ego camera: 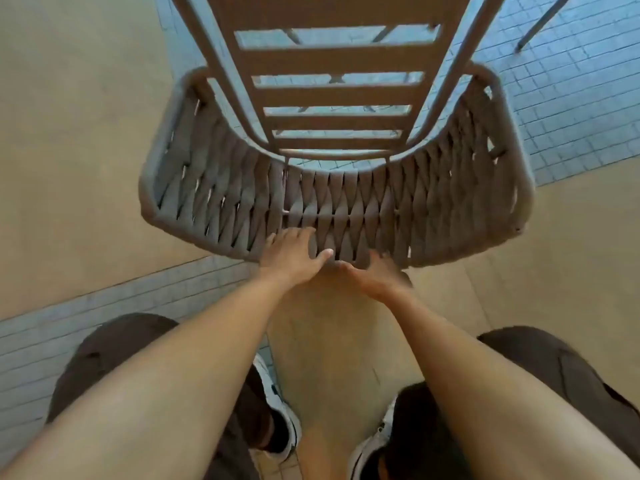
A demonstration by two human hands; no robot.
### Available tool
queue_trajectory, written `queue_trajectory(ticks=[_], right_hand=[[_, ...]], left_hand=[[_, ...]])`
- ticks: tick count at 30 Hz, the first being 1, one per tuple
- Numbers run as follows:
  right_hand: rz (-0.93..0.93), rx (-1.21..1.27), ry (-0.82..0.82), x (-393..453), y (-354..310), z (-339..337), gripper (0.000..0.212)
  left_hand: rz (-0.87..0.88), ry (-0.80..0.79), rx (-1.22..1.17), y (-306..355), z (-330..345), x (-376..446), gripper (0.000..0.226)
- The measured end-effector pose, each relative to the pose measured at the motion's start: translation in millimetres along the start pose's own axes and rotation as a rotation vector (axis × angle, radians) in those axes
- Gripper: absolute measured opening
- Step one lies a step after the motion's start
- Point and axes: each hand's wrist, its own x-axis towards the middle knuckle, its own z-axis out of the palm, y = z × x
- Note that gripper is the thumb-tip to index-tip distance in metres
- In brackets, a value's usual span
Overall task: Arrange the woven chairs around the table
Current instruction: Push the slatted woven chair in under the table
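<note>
The woven chair (332, 202) stands just before me on the floor (86, 133), its back rim near, its slatted seat (332, 88) running far; my left hand (291, 254) lies on the rim, fingers (294, 235) spread; my right hand (377, 271) touches it, blurred, grip unclear; next I judge a firm two-handed hold, then a push toward the counter, unseen save a leg (540, 19) far right.

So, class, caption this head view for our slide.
Both hands, left hand and right hand, at the curved back of a woven chair above tan floor.
</note>
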Motion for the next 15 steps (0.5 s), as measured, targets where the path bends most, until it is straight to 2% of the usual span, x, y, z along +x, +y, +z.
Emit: queue_trajectory(ticks=[5, 9, 12, 15], right_hand=[[0.249, 0.652, -0.061, 51.7, 20.3, 68.3, 0.088], [0.385, 0.864, 0.019, 92.2, 37.9, 113.2, 0.096], [0.477, 1.029, 0.1, 123.1, 42.3, 131.9, 0.102], [0.575, 1.203, 0.236, 145.2, 37.1, 143.8, 0.109]], left_hand=[[-0.135, -0.058, -0.033, -13.5, 73.6, 32.4, 0.072], [-0.226, -0.081, -0.1, -29.4, 126.3, 56.6, 0.065], [-0.352, -0.057, -0.135, -36.7, 156.6, 76.0, 0.074], [-0.538, 0.024, -0.3, -34.3, 173.1, 92.0, 0.081]])
